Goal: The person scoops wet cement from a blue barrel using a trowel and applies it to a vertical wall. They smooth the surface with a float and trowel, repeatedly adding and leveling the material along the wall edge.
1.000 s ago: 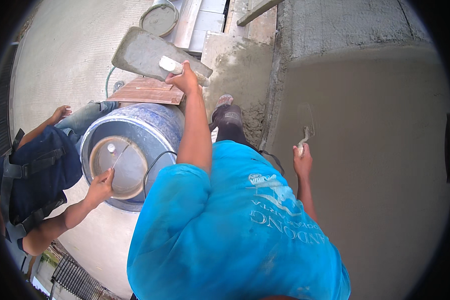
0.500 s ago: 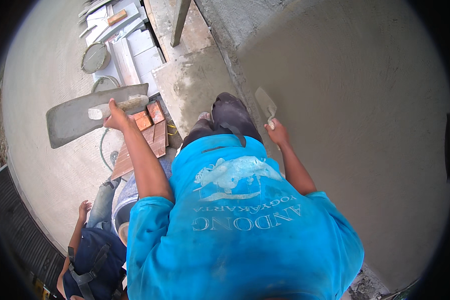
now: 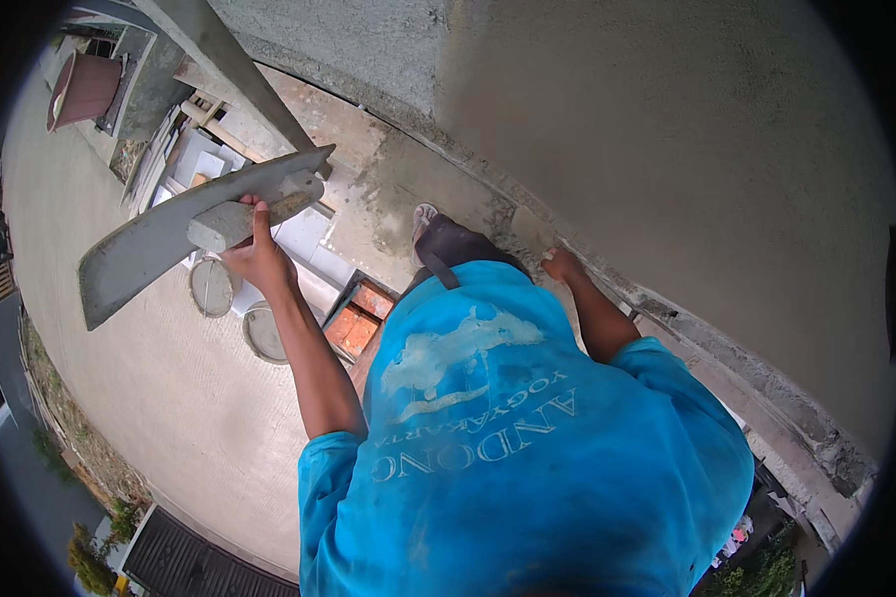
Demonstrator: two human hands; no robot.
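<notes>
**Two tools in two hands: hold each one steady and apart**

The left hand is closed on the thick handle of a long grey float. The float is held up in the air, and in the view it covers part of the white panels, which lie along the edge of the stained slab. Its one end overlaps the post; if they touch, I cannot tell. Two round buckets and some orange bricks lie below this arm.

The right hand is, it seems, closed around the handle of a small trowel; the fingers hide most of this handle. The trowel's blade is near the lower edge of the grey wall, and whether it touches there is not clear.

For good handling, in my judgement, the float asks for a firm grip near the middle of its handle, because the blade is long and can turn the wrist. Its other face is hidden, so it is wiser to hold it level, in case something wet is on it. The end of the blade should be given free space from the post. On the right side, a light grip with the blade flat seems best, and the knuckles should not rub on the rough lower edge of the wall.
</notes>
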